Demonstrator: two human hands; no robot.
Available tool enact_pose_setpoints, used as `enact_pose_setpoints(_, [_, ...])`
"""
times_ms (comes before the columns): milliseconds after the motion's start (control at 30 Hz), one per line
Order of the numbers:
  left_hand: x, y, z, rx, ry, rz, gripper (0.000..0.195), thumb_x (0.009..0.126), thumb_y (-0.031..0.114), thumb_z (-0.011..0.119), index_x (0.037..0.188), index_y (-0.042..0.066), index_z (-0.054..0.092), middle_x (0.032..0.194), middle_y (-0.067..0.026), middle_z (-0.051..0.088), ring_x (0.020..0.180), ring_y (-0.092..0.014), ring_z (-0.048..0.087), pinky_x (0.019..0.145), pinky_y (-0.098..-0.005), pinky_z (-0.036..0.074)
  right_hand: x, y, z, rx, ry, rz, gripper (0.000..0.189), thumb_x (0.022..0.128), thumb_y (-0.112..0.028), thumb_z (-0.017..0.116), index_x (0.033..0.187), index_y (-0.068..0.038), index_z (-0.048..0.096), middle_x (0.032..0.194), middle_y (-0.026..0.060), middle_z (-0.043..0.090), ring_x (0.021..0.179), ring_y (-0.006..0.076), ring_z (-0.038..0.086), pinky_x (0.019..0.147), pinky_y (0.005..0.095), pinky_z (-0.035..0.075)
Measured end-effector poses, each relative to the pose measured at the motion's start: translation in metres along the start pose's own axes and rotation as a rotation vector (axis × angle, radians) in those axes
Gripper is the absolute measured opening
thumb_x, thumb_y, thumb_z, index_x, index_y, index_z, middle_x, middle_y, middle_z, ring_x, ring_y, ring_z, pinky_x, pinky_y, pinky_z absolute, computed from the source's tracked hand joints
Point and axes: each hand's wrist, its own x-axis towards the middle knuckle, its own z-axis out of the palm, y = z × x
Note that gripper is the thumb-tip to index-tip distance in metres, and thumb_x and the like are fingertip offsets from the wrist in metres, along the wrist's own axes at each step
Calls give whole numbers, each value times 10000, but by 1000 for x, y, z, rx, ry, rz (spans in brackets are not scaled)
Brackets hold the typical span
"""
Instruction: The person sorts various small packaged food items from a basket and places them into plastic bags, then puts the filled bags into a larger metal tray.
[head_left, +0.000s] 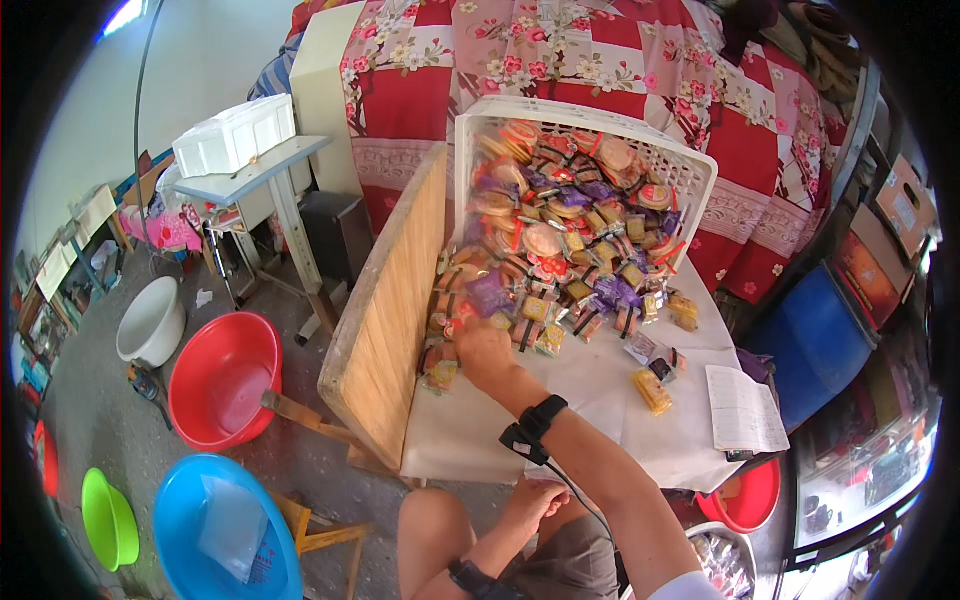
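Observation:
My right hand (487, 354) reaches across the table to the left part of a heap of wrapped snacks. Its fingers are bent down among the packets and partly hidden, so a hold cannot be made out. Just beyond the fingertips is a blurred purple packet (489, 292). My left hand (534, 504) rests over my lap at the table's front edge, fingers curled in, with nothing visible in it. A white plastic basket (701, 176) lies tipped on its side, its open front towards me. Round wafer-like biscuits (541, 240) and small yellow packets (535, 309) spill from it onto the white table cover (480, 442).
A wooden board (390, 315) stands along the table's left edge. Loose yellow packets (651, 391) and a written notebook page (744, 409) lie on the right. Red (225, 379) and blue basins (172, 517) stand left; a blue barrel (814, 349) stands right.

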Motion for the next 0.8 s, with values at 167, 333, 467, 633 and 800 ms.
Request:
enact_pose_setpoints(167, [4, -4, -3, -40, -9, 0, 132, 758, 75, 576, 644, 7, 571, 568, -59, 544, 413, -71, 415, 358, -185, 276, 9, 8, 20, -55, -3, 4, 143, 648, -61, 579, 791, -54, 584, 853, 123, 538, 749, 260, 571, 563, 345, 470])
enact_pose_setpoints(333, [5, -6, -2, -21, -31, 1, 134, 764, 84, 578, 666, -6, 570, 585, -61, 538, 420, -69, 395, 366, -186, 264, 13, 53, 4, 197, 417, 252, 92, 714, -97, 563, 777, -30, 559, 667, 173, 557, 586, 285, 588, 534, 389, 480])
enact_pose_setpoints(467, [11, -8, 0, 8, -30, 13, 142, 764, 91, 562, 646, 14, 540, 591, -48, 517, 431, -66, 375, 378, -187, 255, -11, 83, -36, 757, 564, 500, 120, 779, -113, 551, 782, 1, 515, 627, 158, 563, 556, 256, 605, 474, 357, 489])
enact_pose_setpoints(633, [-2, -1, 2, 13, 11, 107, 79, 739, 88, 575, 691, 48, 525, 584, -30, 494, 435, -71, 395, 367, -191, 267, -87, 68, -105, 1288, 348, 809, 145, 877, -139, 461, 834, -1, 473, 596, 70, 533, 485, 152, 582, 398, 250, 468])
enact_pose_setpoints(800, [5, -5, 9, 47, 33, 115, 221, 776, 194, 614, 640, 27, 561, 550, -46, 523, 420, -74, 419, 367, -195, 294, -191, 64, -128, 1353, 325, 841, 156, 877, -165, 477, 828, -17, 476, 596, 58, 527, 469, 126, 548, 430, 232, 462])
